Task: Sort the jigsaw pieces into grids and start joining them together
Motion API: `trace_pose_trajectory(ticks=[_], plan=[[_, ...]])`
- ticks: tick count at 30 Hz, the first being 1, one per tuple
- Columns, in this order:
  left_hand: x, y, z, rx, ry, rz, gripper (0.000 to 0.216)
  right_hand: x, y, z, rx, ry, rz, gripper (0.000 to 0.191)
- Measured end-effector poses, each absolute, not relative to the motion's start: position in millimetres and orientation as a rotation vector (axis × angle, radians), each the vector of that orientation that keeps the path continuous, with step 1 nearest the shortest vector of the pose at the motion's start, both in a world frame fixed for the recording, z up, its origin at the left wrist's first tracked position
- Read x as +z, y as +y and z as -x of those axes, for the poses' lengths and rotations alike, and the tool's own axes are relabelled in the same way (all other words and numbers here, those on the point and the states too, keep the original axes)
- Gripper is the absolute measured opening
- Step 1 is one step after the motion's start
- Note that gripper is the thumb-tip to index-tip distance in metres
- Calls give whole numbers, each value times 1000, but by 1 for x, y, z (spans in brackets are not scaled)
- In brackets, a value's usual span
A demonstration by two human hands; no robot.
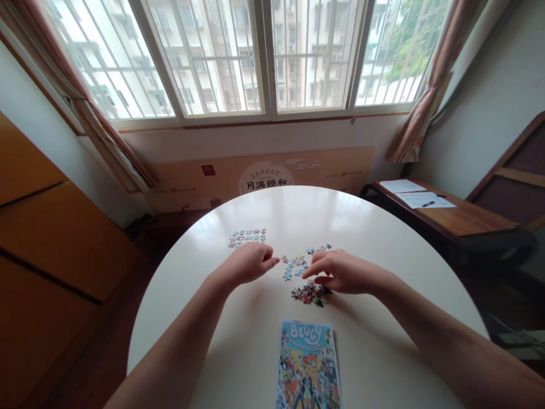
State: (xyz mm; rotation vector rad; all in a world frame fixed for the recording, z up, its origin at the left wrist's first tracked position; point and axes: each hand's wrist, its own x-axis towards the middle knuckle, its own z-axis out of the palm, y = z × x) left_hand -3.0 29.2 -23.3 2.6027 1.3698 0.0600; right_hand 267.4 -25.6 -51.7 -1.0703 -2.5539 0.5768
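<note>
Loose jigsaw puzzle pieces [296,265] lie scattered at the middle of the round white table, mostly light blue. A denser, darker pile of pieces [312,293] sits just nearer to me. My right hand [340,271] hovers over these pieces, its index finger and thumb apart. Left of them is my left hand [252,262], fingers curled in; whatever they may hold is hidden. Behind that hand, pieces are laid in neat rows [249,234], partly covered by it. Another small cluster of pieces [319,249] lies beyond my right hand.
A colourful Bluey picture sheet or box lid [309,363] lies at the near side of the white table [179,307]. To the right, a wooden bench [464,216] bears papers [423,200] and a pen. A printed cardboard panel [191,179] stands below the barred window.
</note>
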Motion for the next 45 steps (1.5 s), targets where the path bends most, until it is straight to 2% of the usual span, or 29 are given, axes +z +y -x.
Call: trace_pose_trajectory(ticks=[10,16,22,32,37,45], plan=[[-30,11,-22,19,1142,-2671,31,-56,-22,-268,570,-2567,1102,20],[-35,2,-35,19,1027,-2727,32,-54,-25,-266,588,-2561,1122,31],[-39,-2,-40,-91,997,-2755,25,-51,-26,-264,638,-2591,1085,20],[-41,-2,-40,-109,1019,-2766,27,-49,-25,-269,703,-2499,1071,19],[-38,-1,-38,43,1042,-2701,27,-47,-24,-274,710,-2366,1096,21],[-36,0,-41,396,1030,-2488,23,-53,-24,-264,586,-2209,1000,15]])
